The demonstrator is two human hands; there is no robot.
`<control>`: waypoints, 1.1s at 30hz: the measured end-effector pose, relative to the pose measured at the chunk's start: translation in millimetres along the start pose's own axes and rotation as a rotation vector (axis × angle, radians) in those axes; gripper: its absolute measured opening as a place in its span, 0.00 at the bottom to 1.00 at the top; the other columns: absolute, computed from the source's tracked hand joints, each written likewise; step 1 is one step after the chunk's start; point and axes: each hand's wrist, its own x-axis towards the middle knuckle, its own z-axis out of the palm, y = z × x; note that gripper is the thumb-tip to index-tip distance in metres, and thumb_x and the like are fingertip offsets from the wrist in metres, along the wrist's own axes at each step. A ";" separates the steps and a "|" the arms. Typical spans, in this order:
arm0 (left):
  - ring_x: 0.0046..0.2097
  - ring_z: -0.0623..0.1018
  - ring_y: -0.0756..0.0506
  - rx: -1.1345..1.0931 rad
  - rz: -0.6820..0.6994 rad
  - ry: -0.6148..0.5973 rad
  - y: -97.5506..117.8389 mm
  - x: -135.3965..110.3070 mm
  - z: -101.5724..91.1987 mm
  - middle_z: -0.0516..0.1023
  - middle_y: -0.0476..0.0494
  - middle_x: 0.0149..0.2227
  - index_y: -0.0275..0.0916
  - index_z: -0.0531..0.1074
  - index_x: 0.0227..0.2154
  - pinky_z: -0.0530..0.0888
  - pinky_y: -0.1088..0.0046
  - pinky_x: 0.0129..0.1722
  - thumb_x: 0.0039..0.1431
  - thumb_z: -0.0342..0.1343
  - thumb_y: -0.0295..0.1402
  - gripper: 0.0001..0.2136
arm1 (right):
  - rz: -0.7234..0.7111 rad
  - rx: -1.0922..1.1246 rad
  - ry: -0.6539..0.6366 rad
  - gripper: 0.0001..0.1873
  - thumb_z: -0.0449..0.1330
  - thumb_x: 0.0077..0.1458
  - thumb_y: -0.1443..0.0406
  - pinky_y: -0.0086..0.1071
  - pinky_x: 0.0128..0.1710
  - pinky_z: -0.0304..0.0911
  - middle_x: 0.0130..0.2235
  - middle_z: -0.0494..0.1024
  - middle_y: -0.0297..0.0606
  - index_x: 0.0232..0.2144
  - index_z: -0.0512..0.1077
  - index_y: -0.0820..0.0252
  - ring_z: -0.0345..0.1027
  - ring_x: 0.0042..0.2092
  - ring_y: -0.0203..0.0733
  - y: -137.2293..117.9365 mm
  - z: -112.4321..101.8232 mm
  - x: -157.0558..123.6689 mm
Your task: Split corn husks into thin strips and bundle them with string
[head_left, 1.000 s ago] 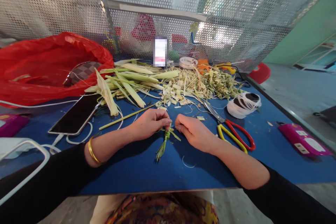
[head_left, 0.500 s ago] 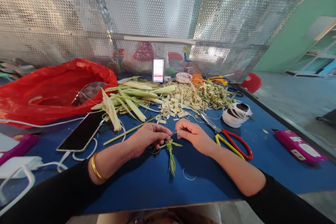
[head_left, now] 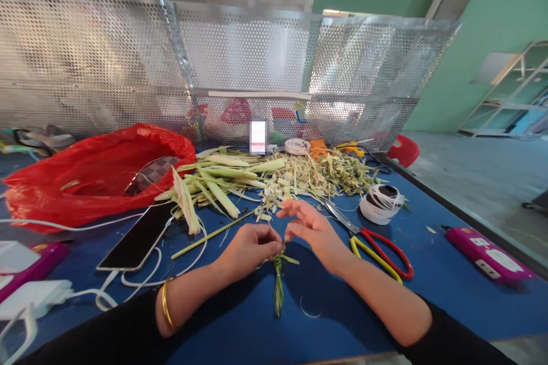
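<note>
A small knotted bundle of green leaf strips (head_left: 278, 291) hangs over the blue table, its tail pointing toward me. My left hand (head_left: 256, 248) pinches the top of it between thumb and fingers. Just to the right, my right hand (head_left: 314, 234) is open, its fingers spread and curved, with nothing visible in them. A short piece of white thread (head_left: 309, 309) lies right of the bundle. Scissors (head_left: 372, 248) with one red and one yellow handle lie beyond my right forearm, blades pointing away.
Pale corn husks (head_left: 218, 177) and a heap of shredded husk (head_left: 308, 174) lie at the back. A spool of white thread (head_left: 379, 211) stands right. Left are a red plastic bag (head_left: 98, 205) and a cabled phone (head_left: 137, 236). A purple case (head_left: 486, 248) sits far right.
My right hand has let go of its pinch near the left fingertips and spread its fingers. The left hand still grips the bundle. The head view has tilted up.
</note>
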 end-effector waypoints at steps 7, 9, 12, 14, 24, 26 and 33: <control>0.26 0.66 0.53 0.088 0.181 0.028 -1.1 -1.9 -1.8 0.69 0.53 0.22 0.36 0.70 0.25 0.62 0.77 0.27 0.53 0.56 0.33 0.06 | -0.042 -0.477 -0.087 0.05 0.60 0.49 0.72 0.28 0.30 0.56 0.31 0.65 0.33 0.29 0.74 0.59 0.60 0.31 0.34 9.9 -6.6 -0.3; 0.25 0.67 0.53 0.053 0.174 0.012 -1.6 -1.5 -1.3 0.70 0.53 0.22 0.36 0.69 0.25 0.63 0.77 0.26 0.53 0.56 0.33 0.06 | -0.067 -0.520 -0.086 0.03 0.61 0.50 0.71 0.28 0.30 0.55 0.30 0.65 0.33 0.26 0.73 0.60 0.60 0.31 0.34 11.6 -4.4 0.1; 0.26 0.69 0.52 0.001 0.148 0.013 -2.5 0.3 -1.1 0.73 0.50 0.24 0.36 0.69 0.26 0.64 0.77 0.28 0.53 0.56 0.33 0.06 | -0.097 -0.573 -0.062 0.06 0.60 0.50 0.72 0.29 0.31 0.55 0.29 0.66 0.33 0.23 0.70 0.61 0.61 0.32 0.35 12.2 -3.5 0.8; 0.26 0.69 0.52 -0.045 0.108 0.021 -3.4 2.3 -1.6 0.74 0.49 0.24 0.36 0.69 0.26 0.65 0.77 0.27 0.52 0.57 0.34 0.07 | -0.110 -0.591 -0.060 0.06 0.59 0.51 0.72 0.29 0.32 0.55 0.30 0.66 0.33 0.23 0.69 0.60 0.61 0.32 0.35 11.1 -4.5 0.8; 0.24 0.68 0.54 -0.192 0.006 0.018 -1.9 5.1 -3.6 0.74 0.49 0.23 0.36 0.69 0.25 0.62 0.79 0.23 0.48 0.61 0.37 0.10 | 0.087 -0.382 -0.052 0.04 0.55 0.56 0.67 0.29 0.31 0.58 0.27 0.70 0.31 0.32 0.70 0.60 0.64 0.29 0.34 6.3 -6.9 -0.8; 0.24 0.68 0.54 -0.192 0.010 0.011 -1.9 5.1 -3.5 0.74 0.50 0.23 0.36 0.69 0.25 0.62 0.79 0.23 0.48 0.61 0.37 0.10 | 0.060 -0.453 -0.055 0.02 0.59 0.52 0.66 0.29 0.31 0.57 0.29 0.70 0.32 0.29 0.72 0.60 0.63 0.30 0.35 6.5 -6.7 -1.3; 0.23 0.69 0.54 -0.186 -0.058 0.043 -1.4 6.2 -4.4 0.75 0.50 0.24 0.36 0.71 0.26 0.62 0.79 0.21 0.47 0.61 0.37 0.10 | -0.060 -0.575 -0.023 0.07 0.60 0.51 0.70 0.28 0.30 0.56 0.27 0.68 0.31 0.22 0.69 0.60 0.61 0.30 0.34 5.7 -6.8 -3.1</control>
